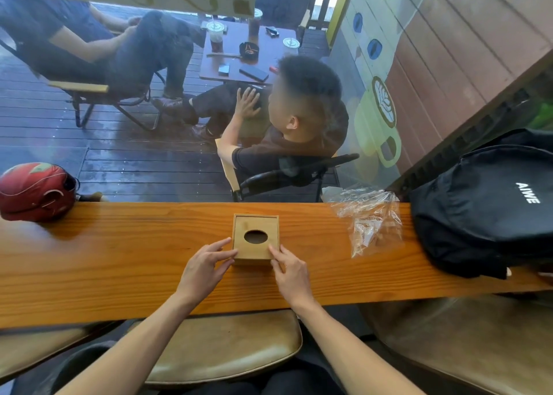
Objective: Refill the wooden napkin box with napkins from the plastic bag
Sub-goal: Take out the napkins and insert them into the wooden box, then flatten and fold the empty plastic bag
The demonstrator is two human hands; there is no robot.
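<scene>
A square wooden napkin box [256, 225] with an oval hole in its lid stands on the wooden counter [119, 260]; the hole looks dark, with no napkin showing. My left hand [206, 264] touches the box's near left corner with its fingertips. My right hand [288, 269] touches the near right corner. Both hands have fingers spread against the box's front edge, neither wrapped around it. A crumpled clear plastic bag [369, 218] lies on the counter to the right of the box and looks see-through, its contents unclear.
A black backpack [490, 206] sits at the counter's right end, next to the bag. A red helmet [36, 191] rests at the left end. Glass runs along the counter's far edge; people sit beyond it. A padded stool [227, 346] is below me.
</scene>
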